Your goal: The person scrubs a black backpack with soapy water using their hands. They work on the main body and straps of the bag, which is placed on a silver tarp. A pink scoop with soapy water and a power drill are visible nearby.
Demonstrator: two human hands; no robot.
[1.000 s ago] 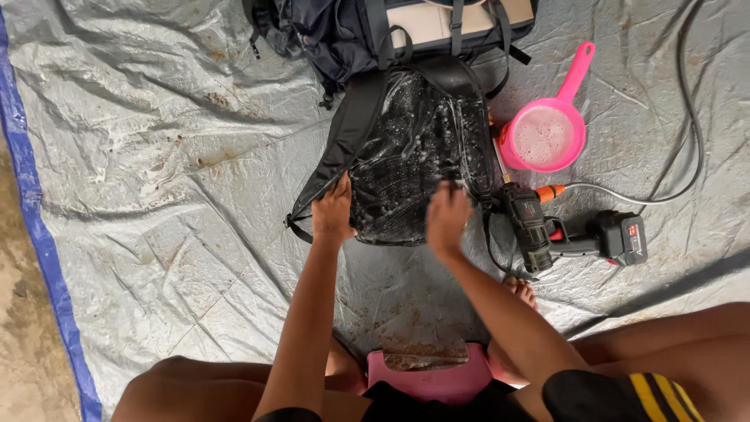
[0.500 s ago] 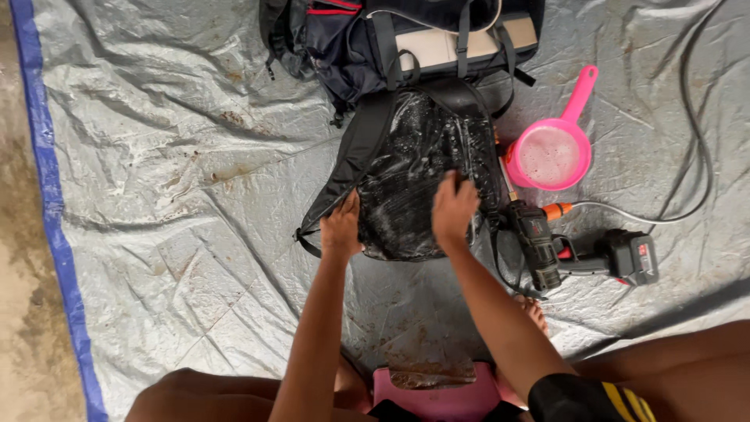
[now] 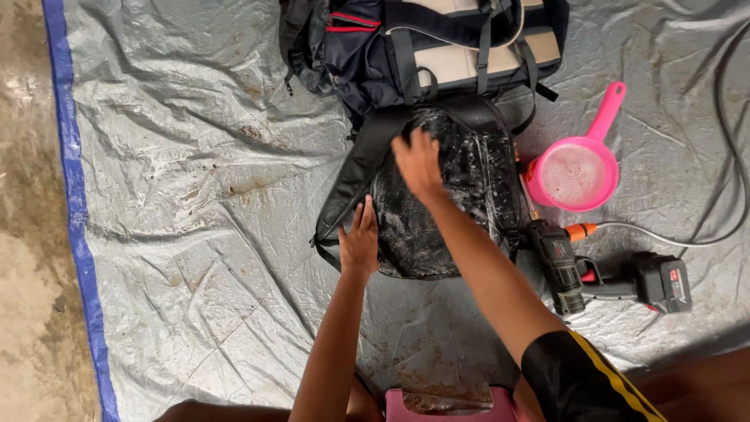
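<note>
A wrinkled grey plastic tarp with a blue edge (image 3: pixel 74 203) covers the left and centre of the frame. At centre, the left hand (image 3: pixel 359 244) presses flat, fingers together, on the lower left edge of a soapy black backpack (image 3: pixel 461 211). The right hand (image 3: pixel 418 162) lies spread open on its upper panel, gripping nothing. Right of it sit a pink plastic ladle of suds (image 3: pixel 576 170) and a black cordless power tool (image 3: pixel 605 275).

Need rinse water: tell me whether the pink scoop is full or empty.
Not empty: the pink scoop sits upright on the tarp, holding pale foamy liquid; depth cannot be told.
</note>
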